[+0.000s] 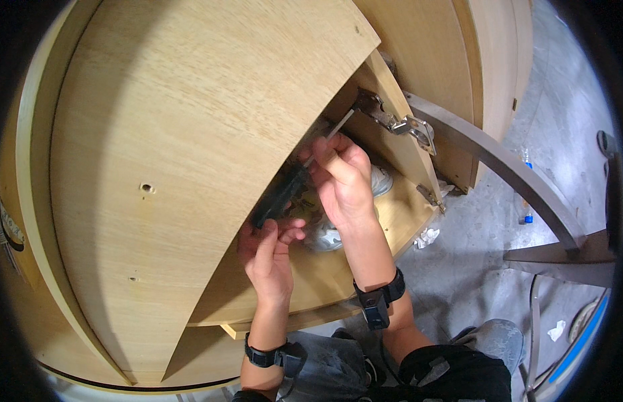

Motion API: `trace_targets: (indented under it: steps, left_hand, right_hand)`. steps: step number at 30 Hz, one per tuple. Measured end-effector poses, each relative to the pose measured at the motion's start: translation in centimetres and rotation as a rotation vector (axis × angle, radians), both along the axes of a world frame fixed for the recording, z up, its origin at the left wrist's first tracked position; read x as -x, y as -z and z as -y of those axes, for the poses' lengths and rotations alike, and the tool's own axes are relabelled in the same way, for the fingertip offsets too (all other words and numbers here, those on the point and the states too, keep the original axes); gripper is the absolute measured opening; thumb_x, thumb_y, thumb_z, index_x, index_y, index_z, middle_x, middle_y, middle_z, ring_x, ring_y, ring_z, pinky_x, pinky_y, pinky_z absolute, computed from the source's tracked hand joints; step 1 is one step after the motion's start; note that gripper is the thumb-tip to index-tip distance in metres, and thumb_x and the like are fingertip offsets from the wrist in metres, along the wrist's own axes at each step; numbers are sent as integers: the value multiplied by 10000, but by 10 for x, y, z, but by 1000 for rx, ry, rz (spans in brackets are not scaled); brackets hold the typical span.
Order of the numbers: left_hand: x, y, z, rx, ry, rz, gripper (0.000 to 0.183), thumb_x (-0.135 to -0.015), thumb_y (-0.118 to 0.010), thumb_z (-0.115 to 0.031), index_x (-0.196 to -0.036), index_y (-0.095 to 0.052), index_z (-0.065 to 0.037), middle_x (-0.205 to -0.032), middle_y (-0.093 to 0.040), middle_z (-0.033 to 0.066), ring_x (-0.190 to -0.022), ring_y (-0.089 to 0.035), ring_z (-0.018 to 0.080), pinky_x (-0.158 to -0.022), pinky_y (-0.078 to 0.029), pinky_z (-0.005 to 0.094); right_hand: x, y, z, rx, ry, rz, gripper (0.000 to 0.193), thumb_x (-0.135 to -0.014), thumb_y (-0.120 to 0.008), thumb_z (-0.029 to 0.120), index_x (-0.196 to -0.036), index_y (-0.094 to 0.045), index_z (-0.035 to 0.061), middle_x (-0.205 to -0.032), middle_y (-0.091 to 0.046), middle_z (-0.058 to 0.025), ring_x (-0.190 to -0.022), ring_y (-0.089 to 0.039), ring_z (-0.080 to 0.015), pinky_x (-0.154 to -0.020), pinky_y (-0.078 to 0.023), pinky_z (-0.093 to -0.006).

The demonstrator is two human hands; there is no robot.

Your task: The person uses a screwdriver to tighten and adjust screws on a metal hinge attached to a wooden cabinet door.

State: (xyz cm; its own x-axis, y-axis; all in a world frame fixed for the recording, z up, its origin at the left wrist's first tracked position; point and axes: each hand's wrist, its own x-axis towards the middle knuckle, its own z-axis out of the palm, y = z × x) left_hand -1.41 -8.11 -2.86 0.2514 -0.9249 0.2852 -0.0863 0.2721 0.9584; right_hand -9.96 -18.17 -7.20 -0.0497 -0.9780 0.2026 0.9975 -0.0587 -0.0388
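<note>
A screwdriver (283, 193) with a thick dark handle slants up and to the right inside an open wooden cabinet. My right hand (343, 182) is closed around its metal shaft, with thumb and fingers pinching it. At the butt of the handle, the thumb and fingers of my left hand (270, 258) are curled on it, partly in shadow. The shaft's tip points at a metal cabinet hinge (392, 123) on the side panel (390, 79); whether they touch I cannot tell. Farther down that panel's edge sits a second hinge (430, 198).
A large pale wooden panel (184, 134) with small holes fills the left. Clear plastic-wrapped items (323, 237) lie on the cabinet board (405, 208). A curved grey metal bar (502, 157) spans the right. Crumpled paper (427, 238) and a bottle (528, 218) lie on the grey floor (479, 268).
</note>
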Motion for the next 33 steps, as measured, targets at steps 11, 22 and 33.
trace_targets:
  steps: [11,22,33]
  left_hand:
    - [-1,1,-1,34,-59,-25,339,-908,-539,-149,-1187,-439,17,-1029,-590,172,-729,-569,165,-652,-469,275]
    - [2,-1,-2,40,-73,1,338,-907,-541,-164,-1169,-447,29,-1014,-599,174,-733,-568,159,-660,-464,271]
    - [4,3,-3,72,-92,37,336,-933,-505,-264,-1087,-485,34,-883,-603,161,-661,-546,173,-620,-448,287]
  right_hand:
    - [18,-33,3,-53,-82,477,346,-925,-491,339,-1038,-542,17,-899,-613,-120,-832,-575,-222,-774,-447,-362]
    - [22,-50,3,-219,-46,508,235,-922,-477,298,-864,-570,90,-712,-560,-22,-688,-515,-164,-685,-436,-347]
    - [15,-49,5,-303,-6,494,184,-906,-509,295,-874,-561,122,-730,-565,10,-682,-508,-128,-648,-416,-328]
